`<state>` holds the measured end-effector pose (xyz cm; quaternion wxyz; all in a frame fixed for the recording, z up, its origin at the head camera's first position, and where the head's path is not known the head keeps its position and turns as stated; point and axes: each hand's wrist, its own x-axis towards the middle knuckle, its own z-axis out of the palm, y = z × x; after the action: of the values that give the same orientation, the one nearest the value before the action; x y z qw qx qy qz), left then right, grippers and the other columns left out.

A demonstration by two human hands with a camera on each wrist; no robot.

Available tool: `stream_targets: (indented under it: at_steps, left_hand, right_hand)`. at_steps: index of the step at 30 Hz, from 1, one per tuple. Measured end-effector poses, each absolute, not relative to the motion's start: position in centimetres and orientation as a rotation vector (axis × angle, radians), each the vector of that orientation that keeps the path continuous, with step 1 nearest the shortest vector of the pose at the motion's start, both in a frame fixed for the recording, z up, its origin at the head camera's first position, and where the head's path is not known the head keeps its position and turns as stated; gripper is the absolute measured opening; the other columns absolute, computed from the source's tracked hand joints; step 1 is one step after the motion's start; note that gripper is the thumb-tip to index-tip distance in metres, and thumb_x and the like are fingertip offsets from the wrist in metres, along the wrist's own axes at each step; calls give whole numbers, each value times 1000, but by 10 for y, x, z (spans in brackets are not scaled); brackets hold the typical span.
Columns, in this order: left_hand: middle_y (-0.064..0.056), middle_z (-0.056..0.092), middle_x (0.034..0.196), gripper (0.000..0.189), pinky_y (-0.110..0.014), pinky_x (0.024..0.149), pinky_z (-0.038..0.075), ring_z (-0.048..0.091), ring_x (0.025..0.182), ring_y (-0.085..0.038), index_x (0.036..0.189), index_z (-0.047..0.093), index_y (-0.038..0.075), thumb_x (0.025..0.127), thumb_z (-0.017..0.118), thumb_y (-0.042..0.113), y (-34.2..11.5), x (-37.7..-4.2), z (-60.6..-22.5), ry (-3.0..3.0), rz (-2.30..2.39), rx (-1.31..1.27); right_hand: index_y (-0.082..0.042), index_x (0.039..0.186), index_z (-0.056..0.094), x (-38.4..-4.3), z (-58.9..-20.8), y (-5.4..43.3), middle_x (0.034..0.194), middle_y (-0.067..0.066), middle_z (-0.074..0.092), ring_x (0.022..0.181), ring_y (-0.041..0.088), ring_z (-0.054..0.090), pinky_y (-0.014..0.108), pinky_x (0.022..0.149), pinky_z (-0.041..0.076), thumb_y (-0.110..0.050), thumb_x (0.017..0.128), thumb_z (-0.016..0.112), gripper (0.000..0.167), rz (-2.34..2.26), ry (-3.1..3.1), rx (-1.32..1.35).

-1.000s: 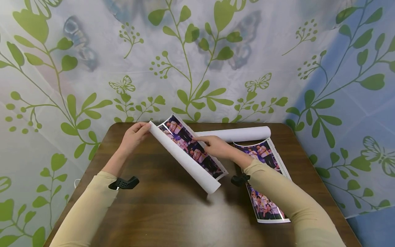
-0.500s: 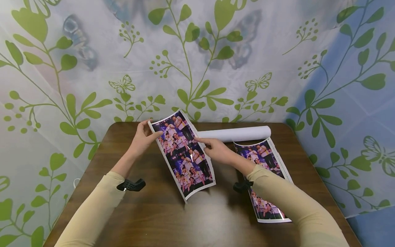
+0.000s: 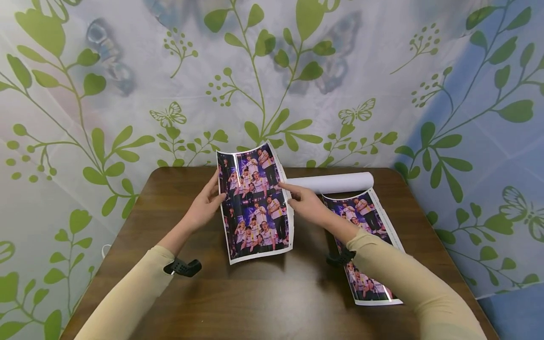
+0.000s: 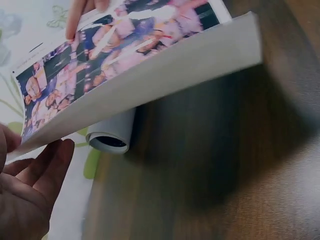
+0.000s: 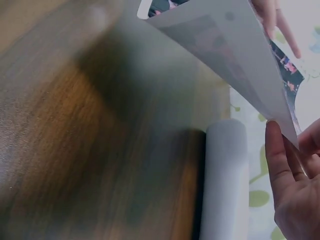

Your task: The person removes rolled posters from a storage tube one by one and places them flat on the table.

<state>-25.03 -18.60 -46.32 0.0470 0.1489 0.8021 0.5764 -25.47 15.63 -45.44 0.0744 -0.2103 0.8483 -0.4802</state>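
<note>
Between both hands a glossy photo print (image 3: 255, 203) with two stacked group pictures and a white border is held up, tilted, above the table. My left hand (image 3: 204, 205) pinches its left edge, thumb on the picture side and fingers behind, as the left wrist view shows with the left hand (image 4: 35, 185). On the right edge, my right hand (image 3: 308, 205) pinches it between thumb and fingers; in the right wrist view the fingers of the right hand (image 5: 290, 175) lie against the white back. The sheet bows slightly, its sides curling forward.
A white paper roll (image 3: 335, 182) lies along the back of the brown table (image 3: 272, 302). A second, similar photo print (image 3: 365, 283) lies on the right side, partly under my right forearm. Behind the table hangs a leaf-patterned curtain (image 3: 272, 94).
The print's rolled left side has opened out so both pictures show fully. It has turned more upright. My left hand has moved right and down along its left edge.
</note>
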Motion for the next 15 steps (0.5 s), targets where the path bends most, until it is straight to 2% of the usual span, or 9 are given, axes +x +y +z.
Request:
stream_targets:
  at_steps: [2,3,5,6,7,8,11,12,15]
  left_hand:
    - [-18,48,149,59,-35,75,53,63,95,-30,164,24,35,111,45,18,-184,-247,-464,2501,1684,444]
    - [-16,49,148,54,-34,70,50,61,89,-30,162,30,34,112,43,19,-183,-246,-465,2521,1652,435]
    - [-15,50,146,49,-33,69,47,58,86,-26,159,38,32,112,42,20,-182,-244,-465,2516,1627,402]
    - [-12,49,148,47,-31,68,46,58,84,-24,158,41,31,112,42,20,-181,-243,-465,2499,1631,385]
    - [-13,51,146,47,-31,68,46,58,82,-20,158,41,29,112,42,20,-181,-242,-466,2479,1638,378]
    - [-18,55,139,48,-30,64,45,55,75,-18,159,41,28,112,43,18,-180,-242,-466,2453,1646,378]
    - [-20,60,128,54,-30,58,40,49,65,-14,159,39,26,108,47,10,-179,-241,-469,2343,1696,383]
    - [-21,61,127,58,-30,58,42,51,65,-15,160,38,26,106,48,7,-179,-240,-469,2298,1716,392]
    - [-19,56,143,67,-31,73,55,67,92,-16,161,34,24,102,49,-3,-179,-240,-473,2116,1803,417]
  right_hand:
    - [-18,156,45,-253,-454,159,124,17,64,47,12,31,27,47,33,1,100,50,60,-1467,2514,-634]
    - [-17,157,44,-252,-454,160,136,14,60,52,11,39,27,50,36,2,99,49,61,-1485,2491,-637]
    - [-16,158,42,-251,-455,163,155,9,46,71,12,51,29,56,40,5,97,49,65,-1491,2467,-645]
    - [-16,159,40,-250,-456,164,158,10,42,74,16,51,30,57,40,6,96,49,68,-1485,2458,-654]
    - [-17,160,38,-249,-456,166,161,9,37,87,16,53,31,64,42,8,94,49,71,-1469,2451,-660]
    - [-19,161,35,-248,-457,167,164,8,32,88,22,52,32,65,42,8,93,48,74,-1456,2433,-656]
    - [-26,164,27,-245,-460,172,169,5,19,110,30,49,35,69,41,9,91,48,83,-1407,2387,-626]
    - [-28,164,24,-243,-461,173,170,5,16,112,33,51,36,68,41,9,91,48,85,-1409,2356,-606]
    - [-29,165,19,-240,-464,178,169,9,19,127,33,51,35,63,40,11,91,48,89,-1431,2284,-542]
